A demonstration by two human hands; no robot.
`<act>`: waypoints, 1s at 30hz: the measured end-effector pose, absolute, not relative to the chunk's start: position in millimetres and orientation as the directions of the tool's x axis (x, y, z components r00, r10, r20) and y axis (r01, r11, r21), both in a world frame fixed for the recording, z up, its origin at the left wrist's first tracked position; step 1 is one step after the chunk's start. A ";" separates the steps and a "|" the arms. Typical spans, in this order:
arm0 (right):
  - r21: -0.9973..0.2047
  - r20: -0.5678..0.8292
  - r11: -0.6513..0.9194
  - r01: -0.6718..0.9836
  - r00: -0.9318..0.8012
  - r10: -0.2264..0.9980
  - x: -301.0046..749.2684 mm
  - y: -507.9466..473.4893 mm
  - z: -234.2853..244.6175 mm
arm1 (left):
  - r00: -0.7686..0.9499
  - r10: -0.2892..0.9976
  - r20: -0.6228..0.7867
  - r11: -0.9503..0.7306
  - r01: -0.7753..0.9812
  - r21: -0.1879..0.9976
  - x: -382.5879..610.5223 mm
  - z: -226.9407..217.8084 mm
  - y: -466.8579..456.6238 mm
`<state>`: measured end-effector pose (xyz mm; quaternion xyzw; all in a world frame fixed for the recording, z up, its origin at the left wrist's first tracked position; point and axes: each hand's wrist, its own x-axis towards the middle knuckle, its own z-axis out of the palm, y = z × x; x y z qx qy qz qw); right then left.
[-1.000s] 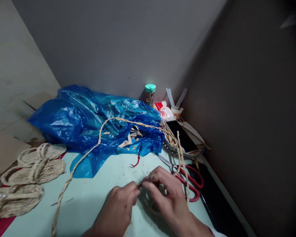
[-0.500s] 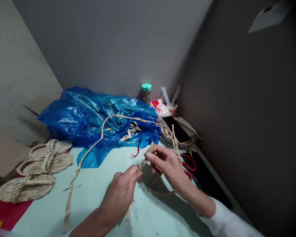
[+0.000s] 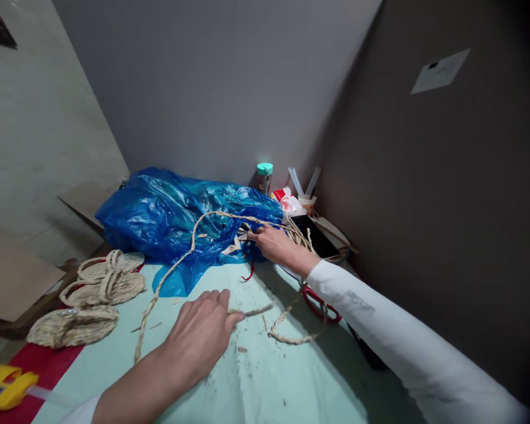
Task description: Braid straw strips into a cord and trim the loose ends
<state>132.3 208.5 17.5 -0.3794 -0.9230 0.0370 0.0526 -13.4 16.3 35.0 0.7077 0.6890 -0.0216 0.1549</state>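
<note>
My left hand (image 3: pixel 203 327) is closed around a braided straw rope (image 3: pixel 259 310), low over the table, and the rope's end sticks out to the right past the thumb. My right hand (image 3: pixel 278 244) reaches forward to the mouth of the blue plastic bag (image 3: pixel 159 212), its fingertips drawn together at the pale dried straw strips (image 3: pixel 235 246) there. A long twisted straw cord (image 3: pixel 176 268) arches from the coil on the right across the bag to the table's left. Another piece of cord (image 3: pixel 291 340) curves on the table beneath my right forearm.
Woven straw slippers (image 3: pixel 77 325) lie at left on red cloth. A yellow glue gun (image 3: pixel 9 383) is at the lower left corner. Red-handled scissors (image 3: pixel 320 306), a phone (image 3: pixel 313 235), a paper cup (image 3: pixel 308 203) with glue sticks and a teal-lidded bottle (image 3: pixel 265 176) stand right and behind.
My right hand has let go of the braid and moved forward to the straw in the bag. My left hand still holds the braid, slightly further left. The view has shifted.
</note>
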 end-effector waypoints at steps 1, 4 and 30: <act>-0.085 0.052 0.705 0.704 -0.703 0.709 127.5 212.3 13.7 | 0.052 0.967 -0.251 -0.004 0.982 0.188 -14.1 35.4 16.4; -0.062 0.027 0.685 0.726 -0.685 0.728 122.4 220.6 9.5 | 0.079 0.969 -0.232 -0.029 0.977 0.209 -23.1 46.6 17.8; -0.452 0.141 0.742 0.495 -0.782 0.608 171.3 245.1 32.8 | 0.259 0.962 0.091 -0.266 0.960 0.083 -67.5 29.1 219.0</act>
